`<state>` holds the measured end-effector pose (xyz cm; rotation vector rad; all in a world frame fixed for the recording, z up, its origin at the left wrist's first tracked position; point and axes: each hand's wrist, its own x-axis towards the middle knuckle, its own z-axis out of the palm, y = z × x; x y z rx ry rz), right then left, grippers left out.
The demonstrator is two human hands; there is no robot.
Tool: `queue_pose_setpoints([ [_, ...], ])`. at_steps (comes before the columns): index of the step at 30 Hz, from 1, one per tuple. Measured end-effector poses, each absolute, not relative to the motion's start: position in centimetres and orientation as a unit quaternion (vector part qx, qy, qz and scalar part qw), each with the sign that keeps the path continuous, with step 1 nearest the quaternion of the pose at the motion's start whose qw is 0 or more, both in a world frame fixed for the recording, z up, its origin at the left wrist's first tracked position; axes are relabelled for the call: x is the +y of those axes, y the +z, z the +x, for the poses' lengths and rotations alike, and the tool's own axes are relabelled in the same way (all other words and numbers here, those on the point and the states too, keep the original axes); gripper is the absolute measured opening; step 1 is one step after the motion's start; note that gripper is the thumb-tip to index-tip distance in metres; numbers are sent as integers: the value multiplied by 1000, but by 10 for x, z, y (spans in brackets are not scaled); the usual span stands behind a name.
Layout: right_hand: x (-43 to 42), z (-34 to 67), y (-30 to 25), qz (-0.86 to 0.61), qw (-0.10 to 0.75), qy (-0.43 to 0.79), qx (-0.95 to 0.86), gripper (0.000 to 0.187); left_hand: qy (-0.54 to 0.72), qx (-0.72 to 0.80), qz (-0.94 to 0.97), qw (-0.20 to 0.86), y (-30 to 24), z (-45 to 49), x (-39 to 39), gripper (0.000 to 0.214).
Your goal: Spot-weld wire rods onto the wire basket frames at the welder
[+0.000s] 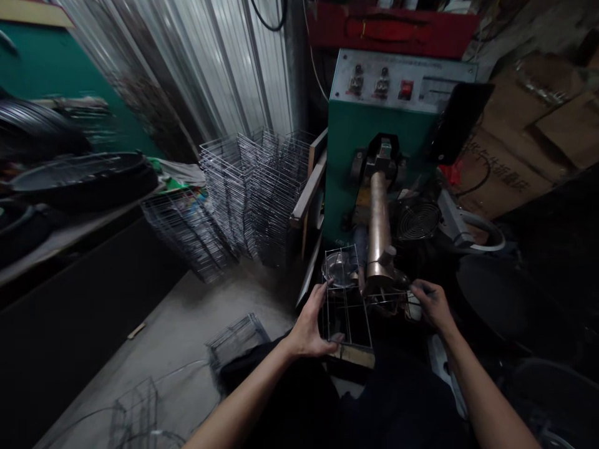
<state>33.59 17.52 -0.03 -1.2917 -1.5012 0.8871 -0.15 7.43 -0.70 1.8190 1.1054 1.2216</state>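
Observation:
A small wire frame (349,299) is held against the tip of a copper-coloured arm (380,231) that juts from a green machine (374,125). My left hand (312,324) grips the frame's left side, fingers wrapped round its wires. My right hand (430,302) pinches the frame's right end beside the copper arm's tip. Both forearms reach in from the bottom of the view.
Tall stacks of wire grids (255,193) lean against a corrugated metal wall on the left. More wire frames (236,340) lie on the concrete floor. A small fan (416,221) sits right of the arm. Cardboard boxes (528,143) stand at the right.

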Motion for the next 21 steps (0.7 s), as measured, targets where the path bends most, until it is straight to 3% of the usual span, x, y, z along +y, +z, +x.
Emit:
queue_pose_setpoints([
  [21, 170, 344, 12, -539, 447, 375, -608, 48, 477, 413, 696, 344, -8, -1, 77, 115],
])
